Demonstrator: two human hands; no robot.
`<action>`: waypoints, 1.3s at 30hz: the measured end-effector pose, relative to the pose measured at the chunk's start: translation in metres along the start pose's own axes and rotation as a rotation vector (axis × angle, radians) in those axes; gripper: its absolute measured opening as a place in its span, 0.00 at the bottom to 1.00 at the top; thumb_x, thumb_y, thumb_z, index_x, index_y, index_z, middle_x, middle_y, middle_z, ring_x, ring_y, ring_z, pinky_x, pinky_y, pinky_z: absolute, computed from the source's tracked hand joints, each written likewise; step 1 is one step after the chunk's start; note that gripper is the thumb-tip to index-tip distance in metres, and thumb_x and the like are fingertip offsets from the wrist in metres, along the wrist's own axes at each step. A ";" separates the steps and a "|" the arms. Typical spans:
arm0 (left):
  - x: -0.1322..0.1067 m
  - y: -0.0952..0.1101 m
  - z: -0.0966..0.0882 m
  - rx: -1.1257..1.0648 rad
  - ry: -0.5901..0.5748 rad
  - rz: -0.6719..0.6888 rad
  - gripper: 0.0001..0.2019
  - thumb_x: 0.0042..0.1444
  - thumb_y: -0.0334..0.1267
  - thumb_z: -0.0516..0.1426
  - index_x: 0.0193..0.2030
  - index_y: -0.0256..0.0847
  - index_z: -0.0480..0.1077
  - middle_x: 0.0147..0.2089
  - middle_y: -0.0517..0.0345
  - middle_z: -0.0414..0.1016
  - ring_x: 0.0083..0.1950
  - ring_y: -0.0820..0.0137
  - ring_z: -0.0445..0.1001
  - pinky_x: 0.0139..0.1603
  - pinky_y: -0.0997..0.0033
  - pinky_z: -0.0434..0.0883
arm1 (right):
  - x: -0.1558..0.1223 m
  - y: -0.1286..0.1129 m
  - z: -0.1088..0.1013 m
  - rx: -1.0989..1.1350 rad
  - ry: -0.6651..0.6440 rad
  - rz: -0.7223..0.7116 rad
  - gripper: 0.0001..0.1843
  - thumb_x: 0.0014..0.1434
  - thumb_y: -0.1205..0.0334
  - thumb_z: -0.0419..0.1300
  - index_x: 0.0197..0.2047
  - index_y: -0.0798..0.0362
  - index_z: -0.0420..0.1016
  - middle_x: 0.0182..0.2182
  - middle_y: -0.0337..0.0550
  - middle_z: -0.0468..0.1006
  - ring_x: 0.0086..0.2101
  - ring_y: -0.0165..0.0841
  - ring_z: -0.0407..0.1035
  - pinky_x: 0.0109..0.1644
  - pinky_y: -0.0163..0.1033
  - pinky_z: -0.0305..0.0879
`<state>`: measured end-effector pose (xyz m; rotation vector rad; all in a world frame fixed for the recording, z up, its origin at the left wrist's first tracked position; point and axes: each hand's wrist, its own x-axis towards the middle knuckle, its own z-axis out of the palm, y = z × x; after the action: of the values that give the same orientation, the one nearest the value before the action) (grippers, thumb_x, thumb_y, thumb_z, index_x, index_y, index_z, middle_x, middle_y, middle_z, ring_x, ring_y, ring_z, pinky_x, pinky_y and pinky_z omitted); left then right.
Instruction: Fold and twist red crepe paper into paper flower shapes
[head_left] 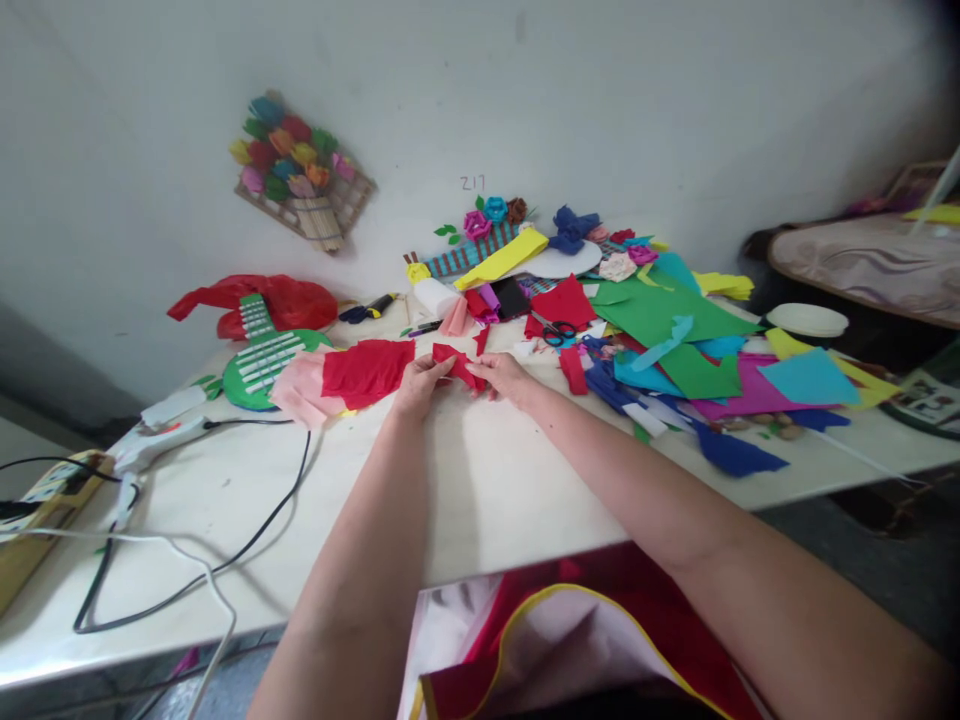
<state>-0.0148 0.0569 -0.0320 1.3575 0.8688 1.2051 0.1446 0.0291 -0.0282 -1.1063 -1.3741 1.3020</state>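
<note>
A small piece of red crepe paper (455, 364) is stretched between my two hands above the middle of the table. My left hand (421, 385) pinches its left end, and my right hand (499, 376) pinches the right end. Just left of my left hand lies a larger red crepe sheet (367, 372), partly over a pale pink crepe sheet (300, 388). Behind my right hand are black-handled scissors (556, 333) and a red strip (573, 371).
Coloured paper scraps, including a green sheet (667, 305), cover the table's right side. At left lie a white glue gun (161, 440), its black cable (281, 500) and a power strip (56, 500). A green guitar-shaped craft (266, 365) stands behind. Paper flowers (285, 150) hang on the wall.
</note>
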 end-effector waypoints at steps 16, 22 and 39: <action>0.006 0.005 0.003 -0.035 -0.060 -0.036 0.15 0.37 0.42 0.65 0.29 0.34 0.72 0.24 0.59 0.73 0.22 0.78 0.66 0.25 0.77 0.63 | -0.003 -0.006 0.000 0.045 0.005 0.033 0.06 0.55 0.63 0.58 0.31 0.58 0.69 0.20 0.39 0.76 0.16 0.23 0.67 0.13 0.25 0.53; 0.004 0.011 0.001 0.000 -0.116 -0.129 0.18 0.35 0.42 0.67 0.30 0.35 0.69 0.24 0.60 0.74 0.21 0.77 0.69 0.24 0.77 0.65 | -0.002 -0.006 -0.008 0.006 -0.033 0.039 0.06 0.54 0.68 0.58 0.26 0.58 0.66 0.15 0.37 0.74 0.13 0.22 0.63 0.14 0.25 0.54; -0.003 0.013 -0.001 -0.103 -0.224 -0.152 0.16 0.37 0.34 0.66 0.32 0.34 0.66 0.26 0.55 0.76 0.27 0.68 0.76 0.32 0.71 0.73 | 0.004 -0.008 -0.017 0.126 0.006 -0.013 0.03 0.49 0.72 0.60 0.30 0.60 0.72 0.17 0.39 0.75 0.16 0.24 0.66 0.17 0.26 0.57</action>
<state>-0.0185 0.0524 -0.0199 1.2902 0.7273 0.9479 0.1609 0.0361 -0.0192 -1.0131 -1.2750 1.3556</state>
